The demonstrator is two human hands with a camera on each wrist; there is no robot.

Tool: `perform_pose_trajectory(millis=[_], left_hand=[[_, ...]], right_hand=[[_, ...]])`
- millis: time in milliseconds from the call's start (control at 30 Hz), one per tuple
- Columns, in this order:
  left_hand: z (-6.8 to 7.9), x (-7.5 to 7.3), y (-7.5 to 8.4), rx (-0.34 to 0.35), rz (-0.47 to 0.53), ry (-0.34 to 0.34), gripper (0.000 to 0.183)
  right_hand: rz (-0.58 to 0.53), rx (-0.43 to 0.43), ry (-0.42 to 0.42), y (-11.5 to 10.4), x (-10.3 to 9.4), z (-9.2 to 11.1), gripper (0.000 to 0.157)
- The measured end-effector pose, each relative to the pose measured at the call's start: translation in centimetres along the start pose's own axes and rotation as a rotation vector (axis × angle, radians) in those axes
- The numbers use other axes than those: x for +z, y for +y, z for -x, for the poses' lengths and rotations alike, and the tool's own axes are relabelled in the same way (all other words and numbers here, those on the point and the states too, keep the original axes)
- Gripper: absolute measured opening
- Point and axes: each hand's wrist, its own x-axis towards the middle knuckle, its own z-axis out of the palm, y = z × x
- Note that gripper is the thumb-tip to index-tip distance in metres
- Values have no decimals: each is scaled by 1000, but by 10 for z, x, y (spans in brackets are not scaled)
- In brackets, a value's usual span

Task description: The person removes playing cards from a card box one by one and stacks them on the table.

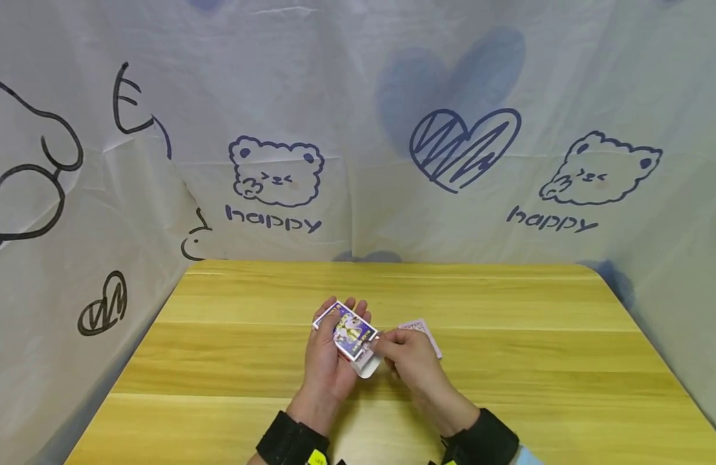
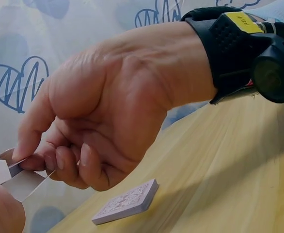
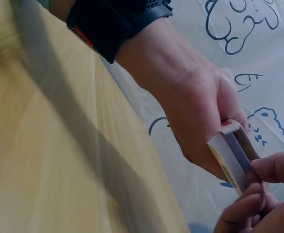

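Note:
My left hand (image 1: 325, 365) grips a purple and yellow card box (image 1: 348, 329), thumb across its printed face and fingers beneath. The box's open end points towards my right hand (image 1: 418, 365), and a white flap (image 1: 369, 369) hangs out below it. Between thumb and finger, my right hand pinches the edge of playing cards (image 3: 239, 151) at that opening. The cards sit mostly inside the box. Partly behind my right hand, a deck of cards (image 2: 125, 203) with a patterned pale back lies flat on the table.
The wooden table (image 1: 218, 361) reaches back to a white cloth wall (image 1: 358, 129) with drawn bears and hearts. More cloth hangs along the left and right sides. Each wrist wears a black strap (image 1: 480, 436).

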Motion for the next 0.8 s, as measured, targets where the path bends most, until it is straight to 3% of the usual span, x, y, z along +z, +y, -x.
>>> perform_pose_trajectory(millis=[167,333,467,700,800], left_hand=[[-2,-4,2,-23,-10,-1,43],[-4,-10,2,-88,-41,-29,43],[-6,-17,3,-121,-83,-49,43],[-12,-27,3,-175,-130,-28,46],[-16,-32,5,-202,-141,-5,44]], right_hand=[[71,-1,-87,-2,-5,-1,17],[147,-30,-131,-2,-10,-1,22],[209,-78,-165,-1,-13,-3,16],[309,-114,-212,2,-19,-7,18],[385,-138,-276,3,-28,-10,19]])
